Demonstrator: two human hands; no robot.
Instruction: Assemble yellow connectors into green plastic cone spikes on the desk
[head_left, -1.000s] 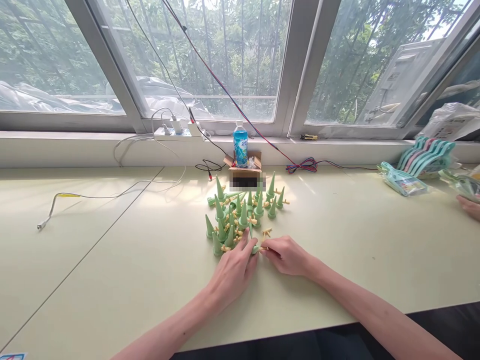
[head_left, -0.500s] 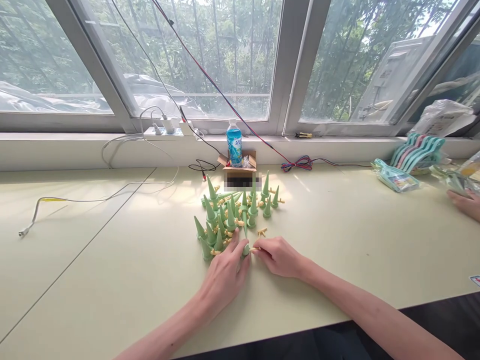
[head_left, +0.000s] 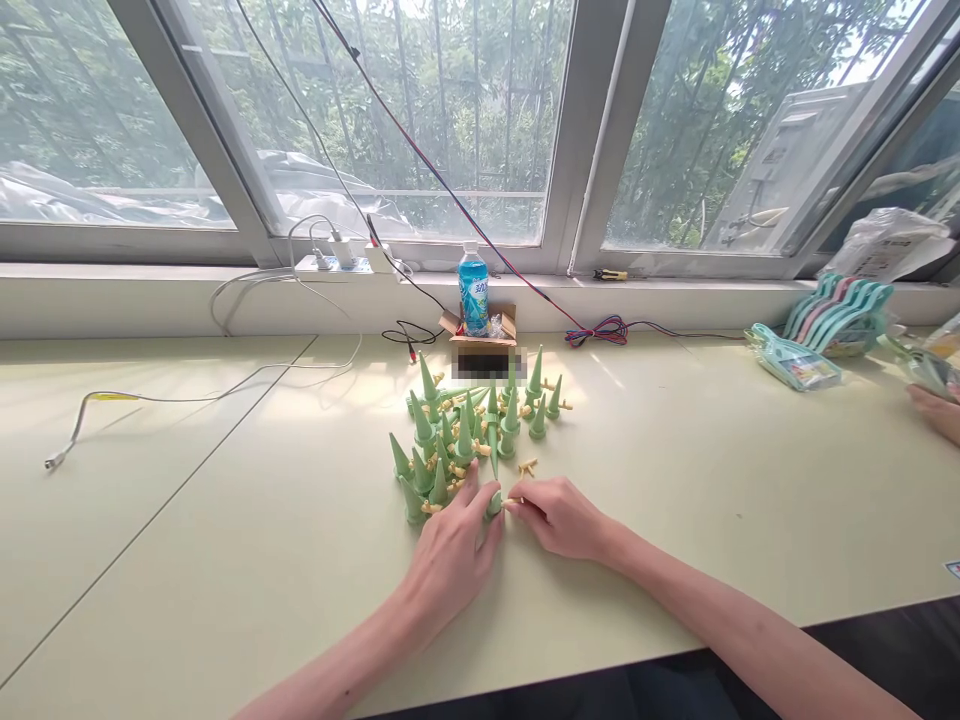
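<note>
Pale table (head_left: 675,480) ran under a row of windows (head_left: 420,120), trees outside. From where I stood: left hand (head_left: 454,550) had thumb and fingers pinched round a green cap piece (head_left: 493,503), low on the table at the near right edge of the green cones (head_left: 464,440), most upright, many with yellow fittings. Right hand (head_left: 561,515), fingertips together, pinched a small yellow piece (head_left: 511,502), its end up against the green cap piece; couldn't tell if it was inserted. Loose yellow fitting (head_left: 528,467) lay just beyond the right hand. Behind the cones, a bottle of blue liquid (head_left: 473,295) stood upright at an open cardboard box (head_left: 484,342). Red-and-blue cable (head_left: 606,328) lay coiled right of that. Far right: teal and pink hangers (head_left: 836,310), plus another person's hand (head_left: 936,408) at a packet, partly out of frame.
</note>
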